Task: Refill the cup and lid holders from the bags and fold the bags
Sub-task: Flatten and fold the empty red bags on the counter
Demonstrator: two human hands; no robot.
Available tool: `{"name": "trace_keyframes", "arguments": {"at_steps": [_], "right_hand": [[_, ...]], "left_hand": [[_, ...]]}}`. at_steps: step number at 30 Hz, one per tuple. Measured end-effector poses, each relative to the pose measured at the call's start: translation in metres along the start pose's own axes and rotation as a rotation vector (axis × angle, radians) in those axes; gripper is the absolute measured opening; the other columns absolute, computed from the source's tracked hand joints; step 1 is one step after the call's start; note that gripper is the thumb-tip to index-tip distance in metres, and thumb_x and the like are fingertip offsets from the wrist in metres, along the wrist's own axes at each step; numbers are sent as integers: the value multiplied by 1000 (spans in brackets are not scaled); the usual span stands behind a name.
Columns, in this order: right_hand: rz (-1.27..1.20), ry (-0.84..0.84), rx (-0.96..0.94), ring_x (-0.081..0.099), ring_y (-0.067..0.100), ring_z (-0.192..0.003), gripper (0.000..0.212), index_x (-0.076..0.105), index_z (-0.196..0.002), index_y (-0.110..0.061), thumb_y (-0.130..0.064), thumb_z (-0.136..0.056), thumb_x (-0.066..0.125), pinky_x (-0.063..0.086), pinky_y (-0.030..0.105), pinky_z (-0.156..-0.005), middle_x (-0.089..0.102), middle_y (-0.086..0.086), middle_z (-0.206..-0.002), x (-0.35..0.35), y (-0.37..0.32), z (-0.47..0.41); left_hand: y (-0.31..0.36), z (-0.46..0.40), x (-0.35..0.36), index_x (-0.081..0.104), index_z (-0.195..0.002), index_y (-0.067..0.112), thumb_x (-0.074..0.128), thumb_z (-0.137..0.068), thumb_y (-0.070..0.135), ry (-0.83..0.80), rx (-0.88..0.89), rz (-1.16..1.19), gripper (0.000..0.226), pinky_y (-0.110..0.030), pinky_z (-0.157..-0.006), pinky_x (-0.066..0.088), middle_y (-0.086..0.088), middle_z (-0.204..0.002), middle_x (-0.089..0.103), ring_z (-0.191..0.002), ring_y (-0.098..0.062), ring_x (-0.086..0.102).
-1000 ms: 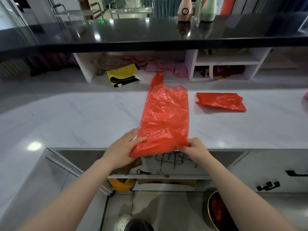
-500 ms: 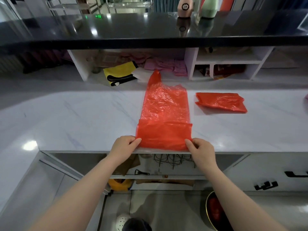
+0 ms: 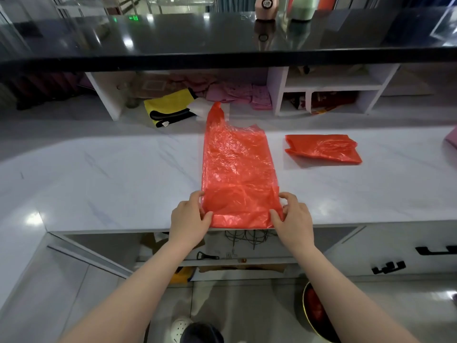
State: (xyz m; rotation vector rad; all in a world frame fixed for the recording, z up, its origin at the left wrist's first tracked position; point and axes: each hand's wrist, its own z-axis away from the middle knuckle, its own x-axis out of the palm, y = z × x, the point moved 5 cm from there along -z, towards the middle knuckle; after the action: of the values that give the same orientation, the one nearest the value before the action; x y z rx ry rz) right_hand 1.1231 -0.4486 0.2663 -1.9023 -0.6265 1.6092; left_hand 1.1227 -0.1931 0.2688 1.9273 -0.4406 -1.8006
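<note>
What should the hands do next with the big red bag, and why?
Probably fold the near end away from the body. Both hands, left hand and right hand, pinch the near corners of the long flat red plastic bag, which lies at full length, while the other red plastic bag already lies folded.

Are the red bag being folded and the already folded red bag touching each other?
Apart. The head view shows bare white countertop between the flat red bag and the folded red bag to its right.
</note>
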Motion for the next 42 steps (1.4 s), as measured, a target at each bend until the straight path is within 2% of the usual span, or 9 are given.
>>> {"name": "trace_keyframes", "arguments": {"at_steps": [2,5,9,13,17,25,31,36,42], "right_hand": [[42,10,-65,51,19,-96,48,49,-129,-20,-30,-86,67,47,36,-83,60,1,-97,-1,-6,0],[95,81,-174,38,25,-117,54,55,-127,-21,-22,-77,76,42,43,-99,49,8,-124,-2,-15,0],[205,-73,-322,31,30,-137,49,63,-123,-25,-23,-76,77,25,48,-112,44,6,-145,9,-23,-6],[229,-287,-292,17,22,-147,44,59,-128,-30,-30,-85,68,10,49,-118,35,-2,-153,16,-15,-15],[248,-350,-256,12,23,-148,55,52,-136,-30,-43,-85,66,12,42,-118,25,1,-157,17,-6,-16],[531,-492,-257,-3,15,-148,91,1,-151,-42,-81,-76,39,6,41,-117,-11,-4,-161,22,7,-27],[561,-516,-316,-8,12,-146,108,-7,-149,-44,-90,-62,38,7,43,-115,-15,-8,-160,21,10,-29],[409,-408,-363,18,13,-145,91,27,-148,-35,-54,-71,72,17,36,-115,16,-10,-159,6,14,-19],[39,-319,-172,49,5,-118,32,69,-116,-28,-19,-86,63,37,27,-100,58,-13,-131,-11,18,-19]], "left_hand": [[12,2,-9,37,-140,20,64,-83,22,115,123,12,63,-40,-98,46,-3,-121,54,-111,-21,51],[36,2,-15,17,-149,20,64,-78,15,187,320,-52,85,-46,-114,22,-12,-152,25,-140,-28,23],[60,-2,-9,-10,-150,22,54,-79,15,134,424,-139,96,-45,-117,-11,-3,-157,-20,-145,-20,-19],[72,-12,16,-7,-150,33,23,-91,39,-95,644,-403,67,-47,-116,-16,1,-159,-17,-142,-17,-29],[43,-27,44,-23,-140,43,13,-92,67,-356,523,-529,65,-43,-111,-22,2,-157,-24,-138,-20,-34],[30,-30,50,-23,-142,46,-1,-79,76,-325,450,-496,73,-44,-115,-17,-1,-159,-19,-144,-30,-22],[25,-28,47,-17,-147,43,-11,-70,83,-309,382,-460,87,-47,-114,-17,-1,-160,-17,-144,-31,-22],[22,-23,44,-30,-139,46,-3,-65,90,-381,439,-490,90,-44,-112,-19,-5,-155,-27,-142,-30,-26],[22,-20,29,-6,-145,47,11,-59,98,-438,490,-249,101,-36,-117,-6,10,-160,-4,-147,-13,-9]]}}
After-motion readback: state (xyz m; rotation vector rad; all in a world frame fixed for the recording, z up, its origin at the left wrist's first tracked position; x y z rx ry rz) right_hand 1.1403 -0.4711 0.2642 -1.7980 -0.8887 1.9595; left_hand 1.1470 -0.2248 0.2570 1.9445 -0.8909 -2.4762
